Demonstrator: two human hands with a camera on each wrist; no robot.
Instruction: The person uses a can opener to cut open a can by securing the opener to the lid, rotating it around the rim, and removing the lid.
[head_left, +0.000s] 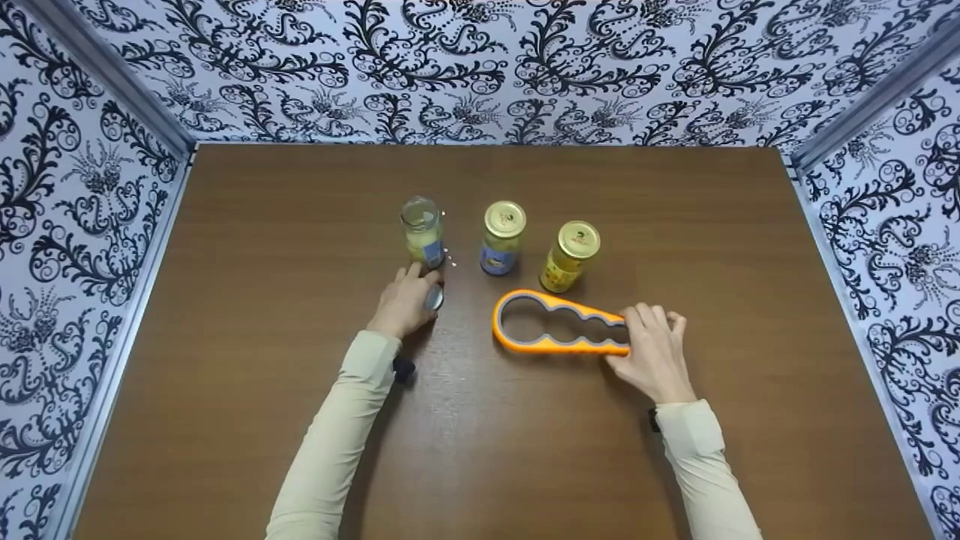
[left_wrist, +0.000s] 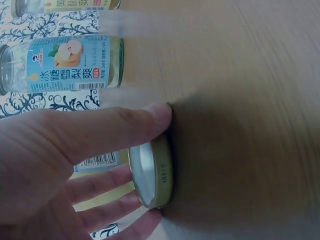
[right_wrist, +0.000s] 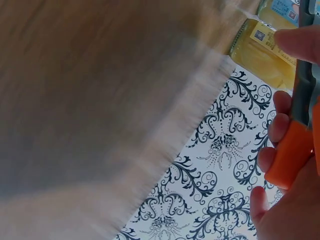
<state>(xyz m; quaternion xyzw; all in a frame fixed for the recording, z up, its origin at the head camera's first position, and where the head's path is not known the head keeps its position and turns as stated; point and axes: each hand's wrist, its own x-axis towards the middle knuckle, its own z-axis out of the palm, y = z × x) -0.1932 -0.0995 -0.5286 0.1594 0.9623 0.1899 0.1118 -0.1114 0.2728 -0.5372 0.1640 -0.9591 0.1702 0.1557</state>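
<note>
My left hand (head_left: 403,301) pinches a jar lid (head_left: 434,297) between thumb and fingers, low at the tabletop. In the left wrist view the lid (left_wrist: 164,172) stands on edge, its pale inside facing the palm. Just beyond that hand is a lidless glass jar (head_left: 421,234) with pale contents and a blue label. My right hand (head_left: 654,351) grips the handle end of an orange jar opener (head_left: 525,346) with a grey scalloped lining. Its loop points left, in front of two jars. The right wrist view shows the opener's orange handle (right_wrist: 290,157) in the fingers.
A gold-lidded jar with a blue label (head_left: 498,259) stands right of the lidless one. Farther right is a gold-lidded jar with a yellow label (head_left: 561,271). Small white bits (head_left: 450,259) lie beside the lidless jar. Patterned walls (head_left: 480,75) enclose the brown table (head_left: 300,195).
</note>
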